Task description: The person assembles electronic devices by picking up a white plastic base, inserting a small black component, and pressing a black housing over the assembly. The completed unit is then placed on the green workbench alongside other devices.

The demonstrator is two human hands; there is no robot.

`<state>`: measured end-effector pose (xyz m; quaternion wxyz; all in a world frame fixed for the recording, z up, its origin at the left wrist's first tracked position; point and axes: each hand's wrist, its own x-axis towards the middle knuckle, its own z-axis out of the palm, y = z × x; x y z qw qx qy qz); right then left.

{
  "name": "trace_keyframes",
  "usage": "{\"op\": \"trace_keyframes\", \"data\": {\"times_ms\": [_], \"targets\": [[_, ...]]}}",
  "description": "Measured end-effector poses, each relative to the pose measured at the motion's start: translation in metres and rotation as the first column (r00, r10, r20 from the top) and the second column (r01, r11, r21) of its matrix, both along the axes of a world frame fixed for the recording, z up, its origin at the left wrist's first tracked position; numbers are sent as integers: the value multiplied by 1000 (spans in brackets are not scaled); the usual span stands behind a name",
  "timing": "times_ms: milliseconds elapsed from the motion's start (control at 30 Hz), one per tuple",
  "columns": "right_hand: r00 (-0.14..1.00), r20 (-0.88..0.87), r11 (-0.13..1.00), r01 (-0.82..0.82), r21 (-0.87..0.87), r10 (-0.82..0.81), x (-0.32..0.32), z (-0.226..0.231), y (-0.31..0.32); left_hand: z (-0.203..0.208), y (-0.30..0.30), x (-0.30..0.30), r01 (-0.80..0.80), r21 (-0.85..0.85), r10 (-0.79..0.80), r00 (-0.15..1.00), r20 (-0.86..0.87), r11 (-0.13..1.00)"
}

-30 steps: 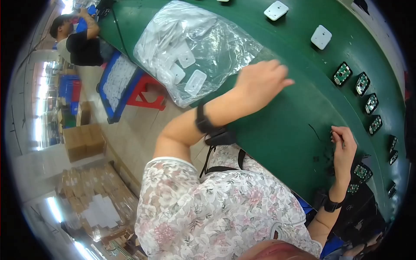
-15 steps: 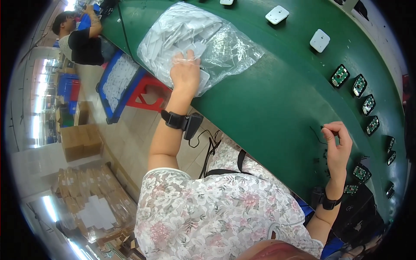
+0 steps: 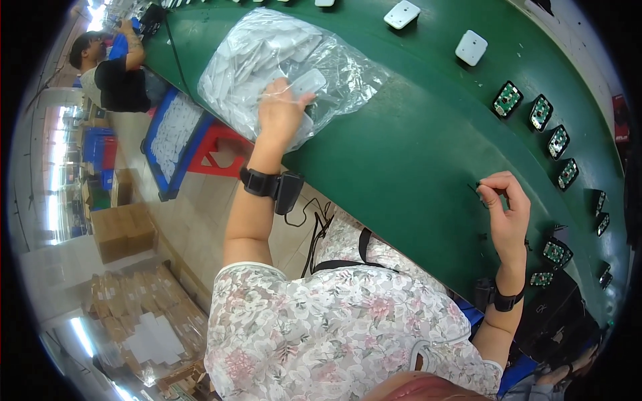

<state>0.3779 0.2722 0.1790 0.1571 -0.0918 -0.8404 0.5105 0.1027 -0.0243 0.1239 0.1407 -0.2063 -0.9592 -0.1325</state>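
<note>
My left hand point(image 3: 279, 119) reaches into a clear plastic bag point(image 3: 354, 77) full of white plastic covers. Its thumb stands apart from the fingers, and the fingertips lie by a loose white cover point(image 3: 310, 81), with no firm grip visible. At the right, my right hand point(image 3: 507, 207) is raised over the green table, thumb and forefinger pinched on a small black part with a thin black wire point(image 3: 473, 190). Most of that part is hidden by the fingertips. Beneath and beside this hand are a few tiny black pieces point(image 3: 483, 236).
Black housings with green circuit boards point(image 3: 507, 100) line the right side of the green table point(image 3: 401, 154). White covers point(image 3: 471, 48) stand along its far side. A blue tray point(image 3: 175, 140) of white pieces rests by a red stool point(image 3: 217, 148). A co-worker point(image 3: 120, 80) sits at far left.
My left hand has drawn slightly back in the bag, and a white cover shows more plainly beside its fingertips. My right hand keeps its pinch. The whole view has shifted a little.
</note>
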Motion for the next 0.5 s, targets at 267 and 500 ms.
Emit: {"op": "trace_keyframes", "data": {"times_ms": [267, 500], "targets": [[1000, 8, 985, -10, -170, 12, 1, 0, 0, 3, -7, 15, 90, 370, -151, 979, 139, 925], [996, 39, 812, 87, -577, -79, -2, -5, -3, 65, 35, 112, 346, 385, -478, 815, 328, 855]]}}
